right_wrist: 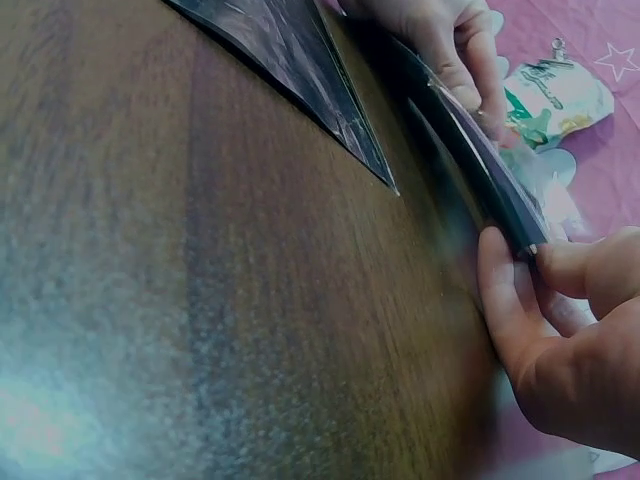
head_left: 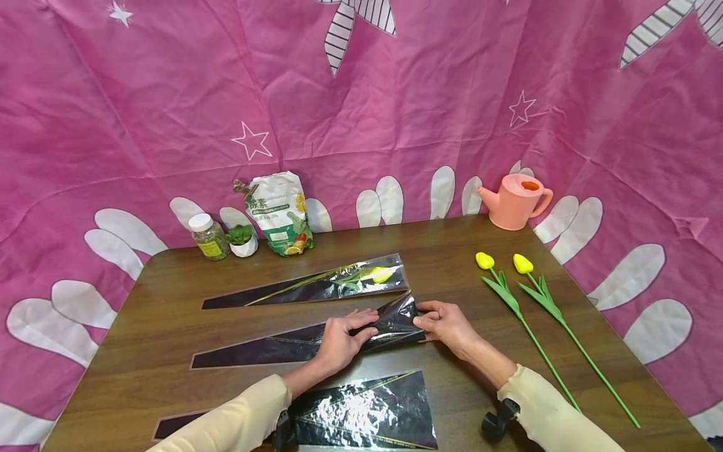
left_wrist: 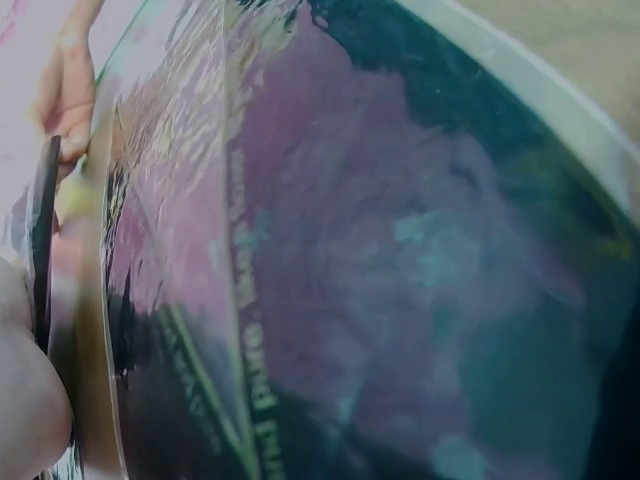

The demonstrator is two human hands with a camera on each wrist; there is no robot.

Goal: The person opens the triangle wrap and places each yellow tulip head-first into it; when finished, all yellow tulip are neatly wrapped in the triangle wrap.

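A tapered black flower sleeve (head_left: 265,349) lies across the middle of the table, its wide end lifted and puckered. My left hand (head_left: 341,339) rests on the upper film near that end, fingers stretched to the right. At the wide edge, my right hand (head_left: 449,328) pinches the sleeve between thumb and fingers; the right wrist view shows this right hand (right_wrist: 590,360) closely. Behind lies another sleeve with a yellow tulip (head_left: 380,274) inside. In front, a flat black sleeve (head_left: 361,408) is partly covered by my left forearm.
Two loose yellow tulips (head_left: 522,263) with green stems lie at the right. Along the back stand a pink watering can (head_left: 514,202), a white printed bag (head_left: 279,213), a small potted plant (head_left: 243,242) and a white-lidded jar (head_left: 209,237). A pink curtain (head_left: 350,125) hangs behind.
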